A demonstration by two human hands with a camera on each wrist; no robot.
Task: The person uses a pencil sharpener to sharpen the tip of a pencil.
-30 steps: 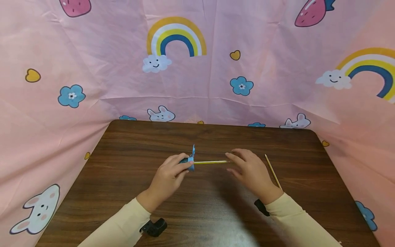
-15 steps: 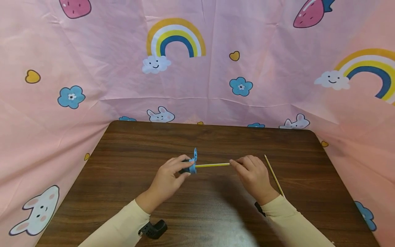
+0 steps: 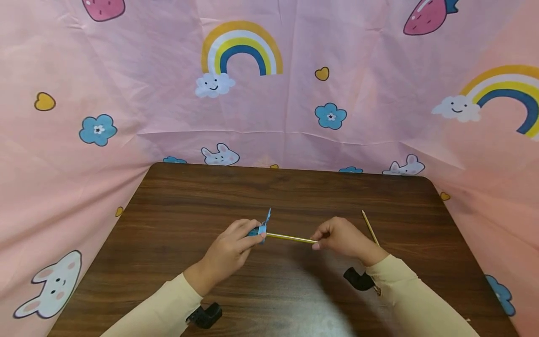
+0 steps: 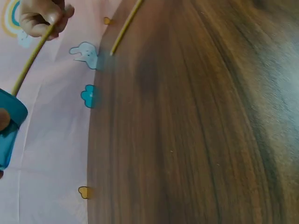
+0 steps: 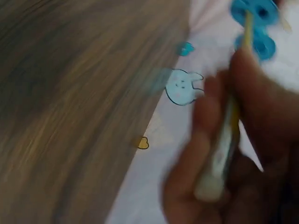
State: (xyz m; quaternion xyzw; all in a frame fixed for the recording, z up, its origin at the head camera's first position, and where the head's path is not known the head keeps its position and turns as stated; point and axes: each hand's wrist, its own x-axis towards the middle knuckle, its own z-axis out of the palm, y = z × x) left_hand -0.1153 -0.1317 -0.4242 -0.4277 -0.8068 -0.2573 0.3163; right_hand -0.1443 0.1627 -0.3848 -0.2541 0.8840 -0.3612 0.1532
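Note:
A blue pencil sharpener [image 3: 262, 230] with its lid flipped up is gripped by my left hand [image 3: 225, 248], thumb and fingers on its sides. In the left wrist view the sharpener body [image 4: 13, 112] shows at the left edge. One end of a yellow pencil [image 3: 290, 238] is in the sharpener's hole; that tip is hidden. My right hand [image 3: 343, 238] pinches the pencil's other end between thumb and fingers. Blurred in the right wrist view, the pencil's rear part [image 5: 219, 158] runs through the fingers toward the sharpener's blue face [image 5: 261, 16].
A second pencil [image 3: 370, 228] lies on the dark wooden table [image 3: 202, 187], partly behind my right wrist. A pink printed cloth [image 3: 168, 84] hangs behind the table and at its sides. Black wrist cameras [image 3: 358, 279] hang below both wrists.
My right hand went from spread fingers near the pencil's end to pinching it, then turned and moved lower. The pencil now slopes down to the right. The sharpener dropped slightly with my left hand.

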